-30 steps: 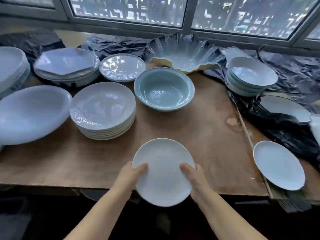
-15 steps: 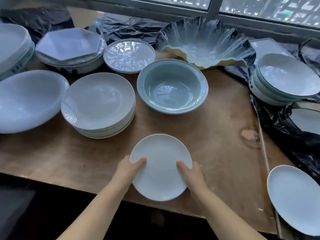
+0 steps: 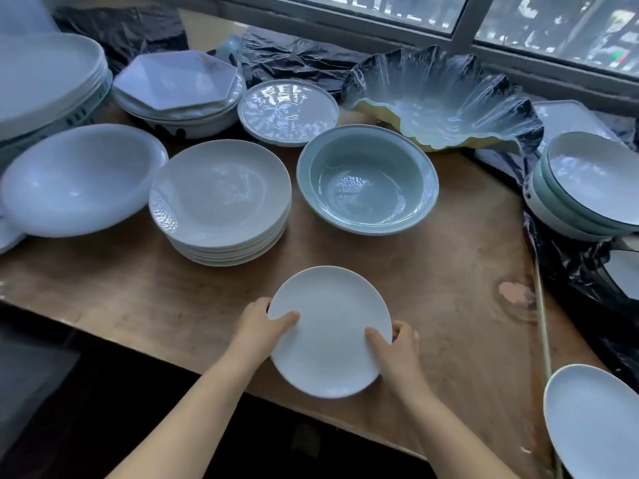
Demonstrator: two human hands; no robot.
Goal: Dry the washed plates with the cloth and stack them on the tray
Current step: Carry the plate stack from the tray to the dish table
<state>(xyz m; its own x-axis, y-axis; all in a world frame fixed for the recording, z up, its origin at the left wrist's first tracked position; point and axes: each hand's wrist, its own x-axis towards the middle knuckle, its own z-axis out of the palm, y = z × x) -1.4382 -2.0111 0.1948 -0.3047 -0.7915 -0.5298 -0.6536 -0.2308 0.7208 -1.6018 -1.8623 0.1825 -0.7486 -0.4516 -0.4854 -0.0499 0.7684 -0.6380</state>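
I'm holding a small white plate (image 3: 330, 331) with both hands, right at the near edge of the wooden table (image 3: 449, 288), part of it hanging out past the edge toward me. My left hand (image 3: 261, 326) is gripping the left rim, thumb lying across the top face and the other fingers tucked under where I can't see them. My right hand (image 3: 394, 347) is doing the same on the right rim, thumb on top, fingers curling round the edge. So both hands are clamped on the plate, nothing loose.

Just beyond my left hand a stack of white plates (image 3: 221, 198) is sitting on the table, and straight ahead past the plate I'm holding is a pale green bowl (image 3: 366, 178). Further left of the stack a big white oval dish (image 3: 79, 178) is resting, with a pile of angular plates (image 3: 179, 84) behind it. Beyond the green bowl there's a wavy-edged glass dish (image 3: 446, 98) by the window, and a shiny round plate (image 3: 287, 110) beside it.

Off to my right a stack of dark-rimmed bowls (image 3: 584, 188) is sitting on black plastic sheeting (image 3: 570, 281), and another white plate (image 3: 598, 423) is lying near my right elbow, well apart from the one I'm gripping.
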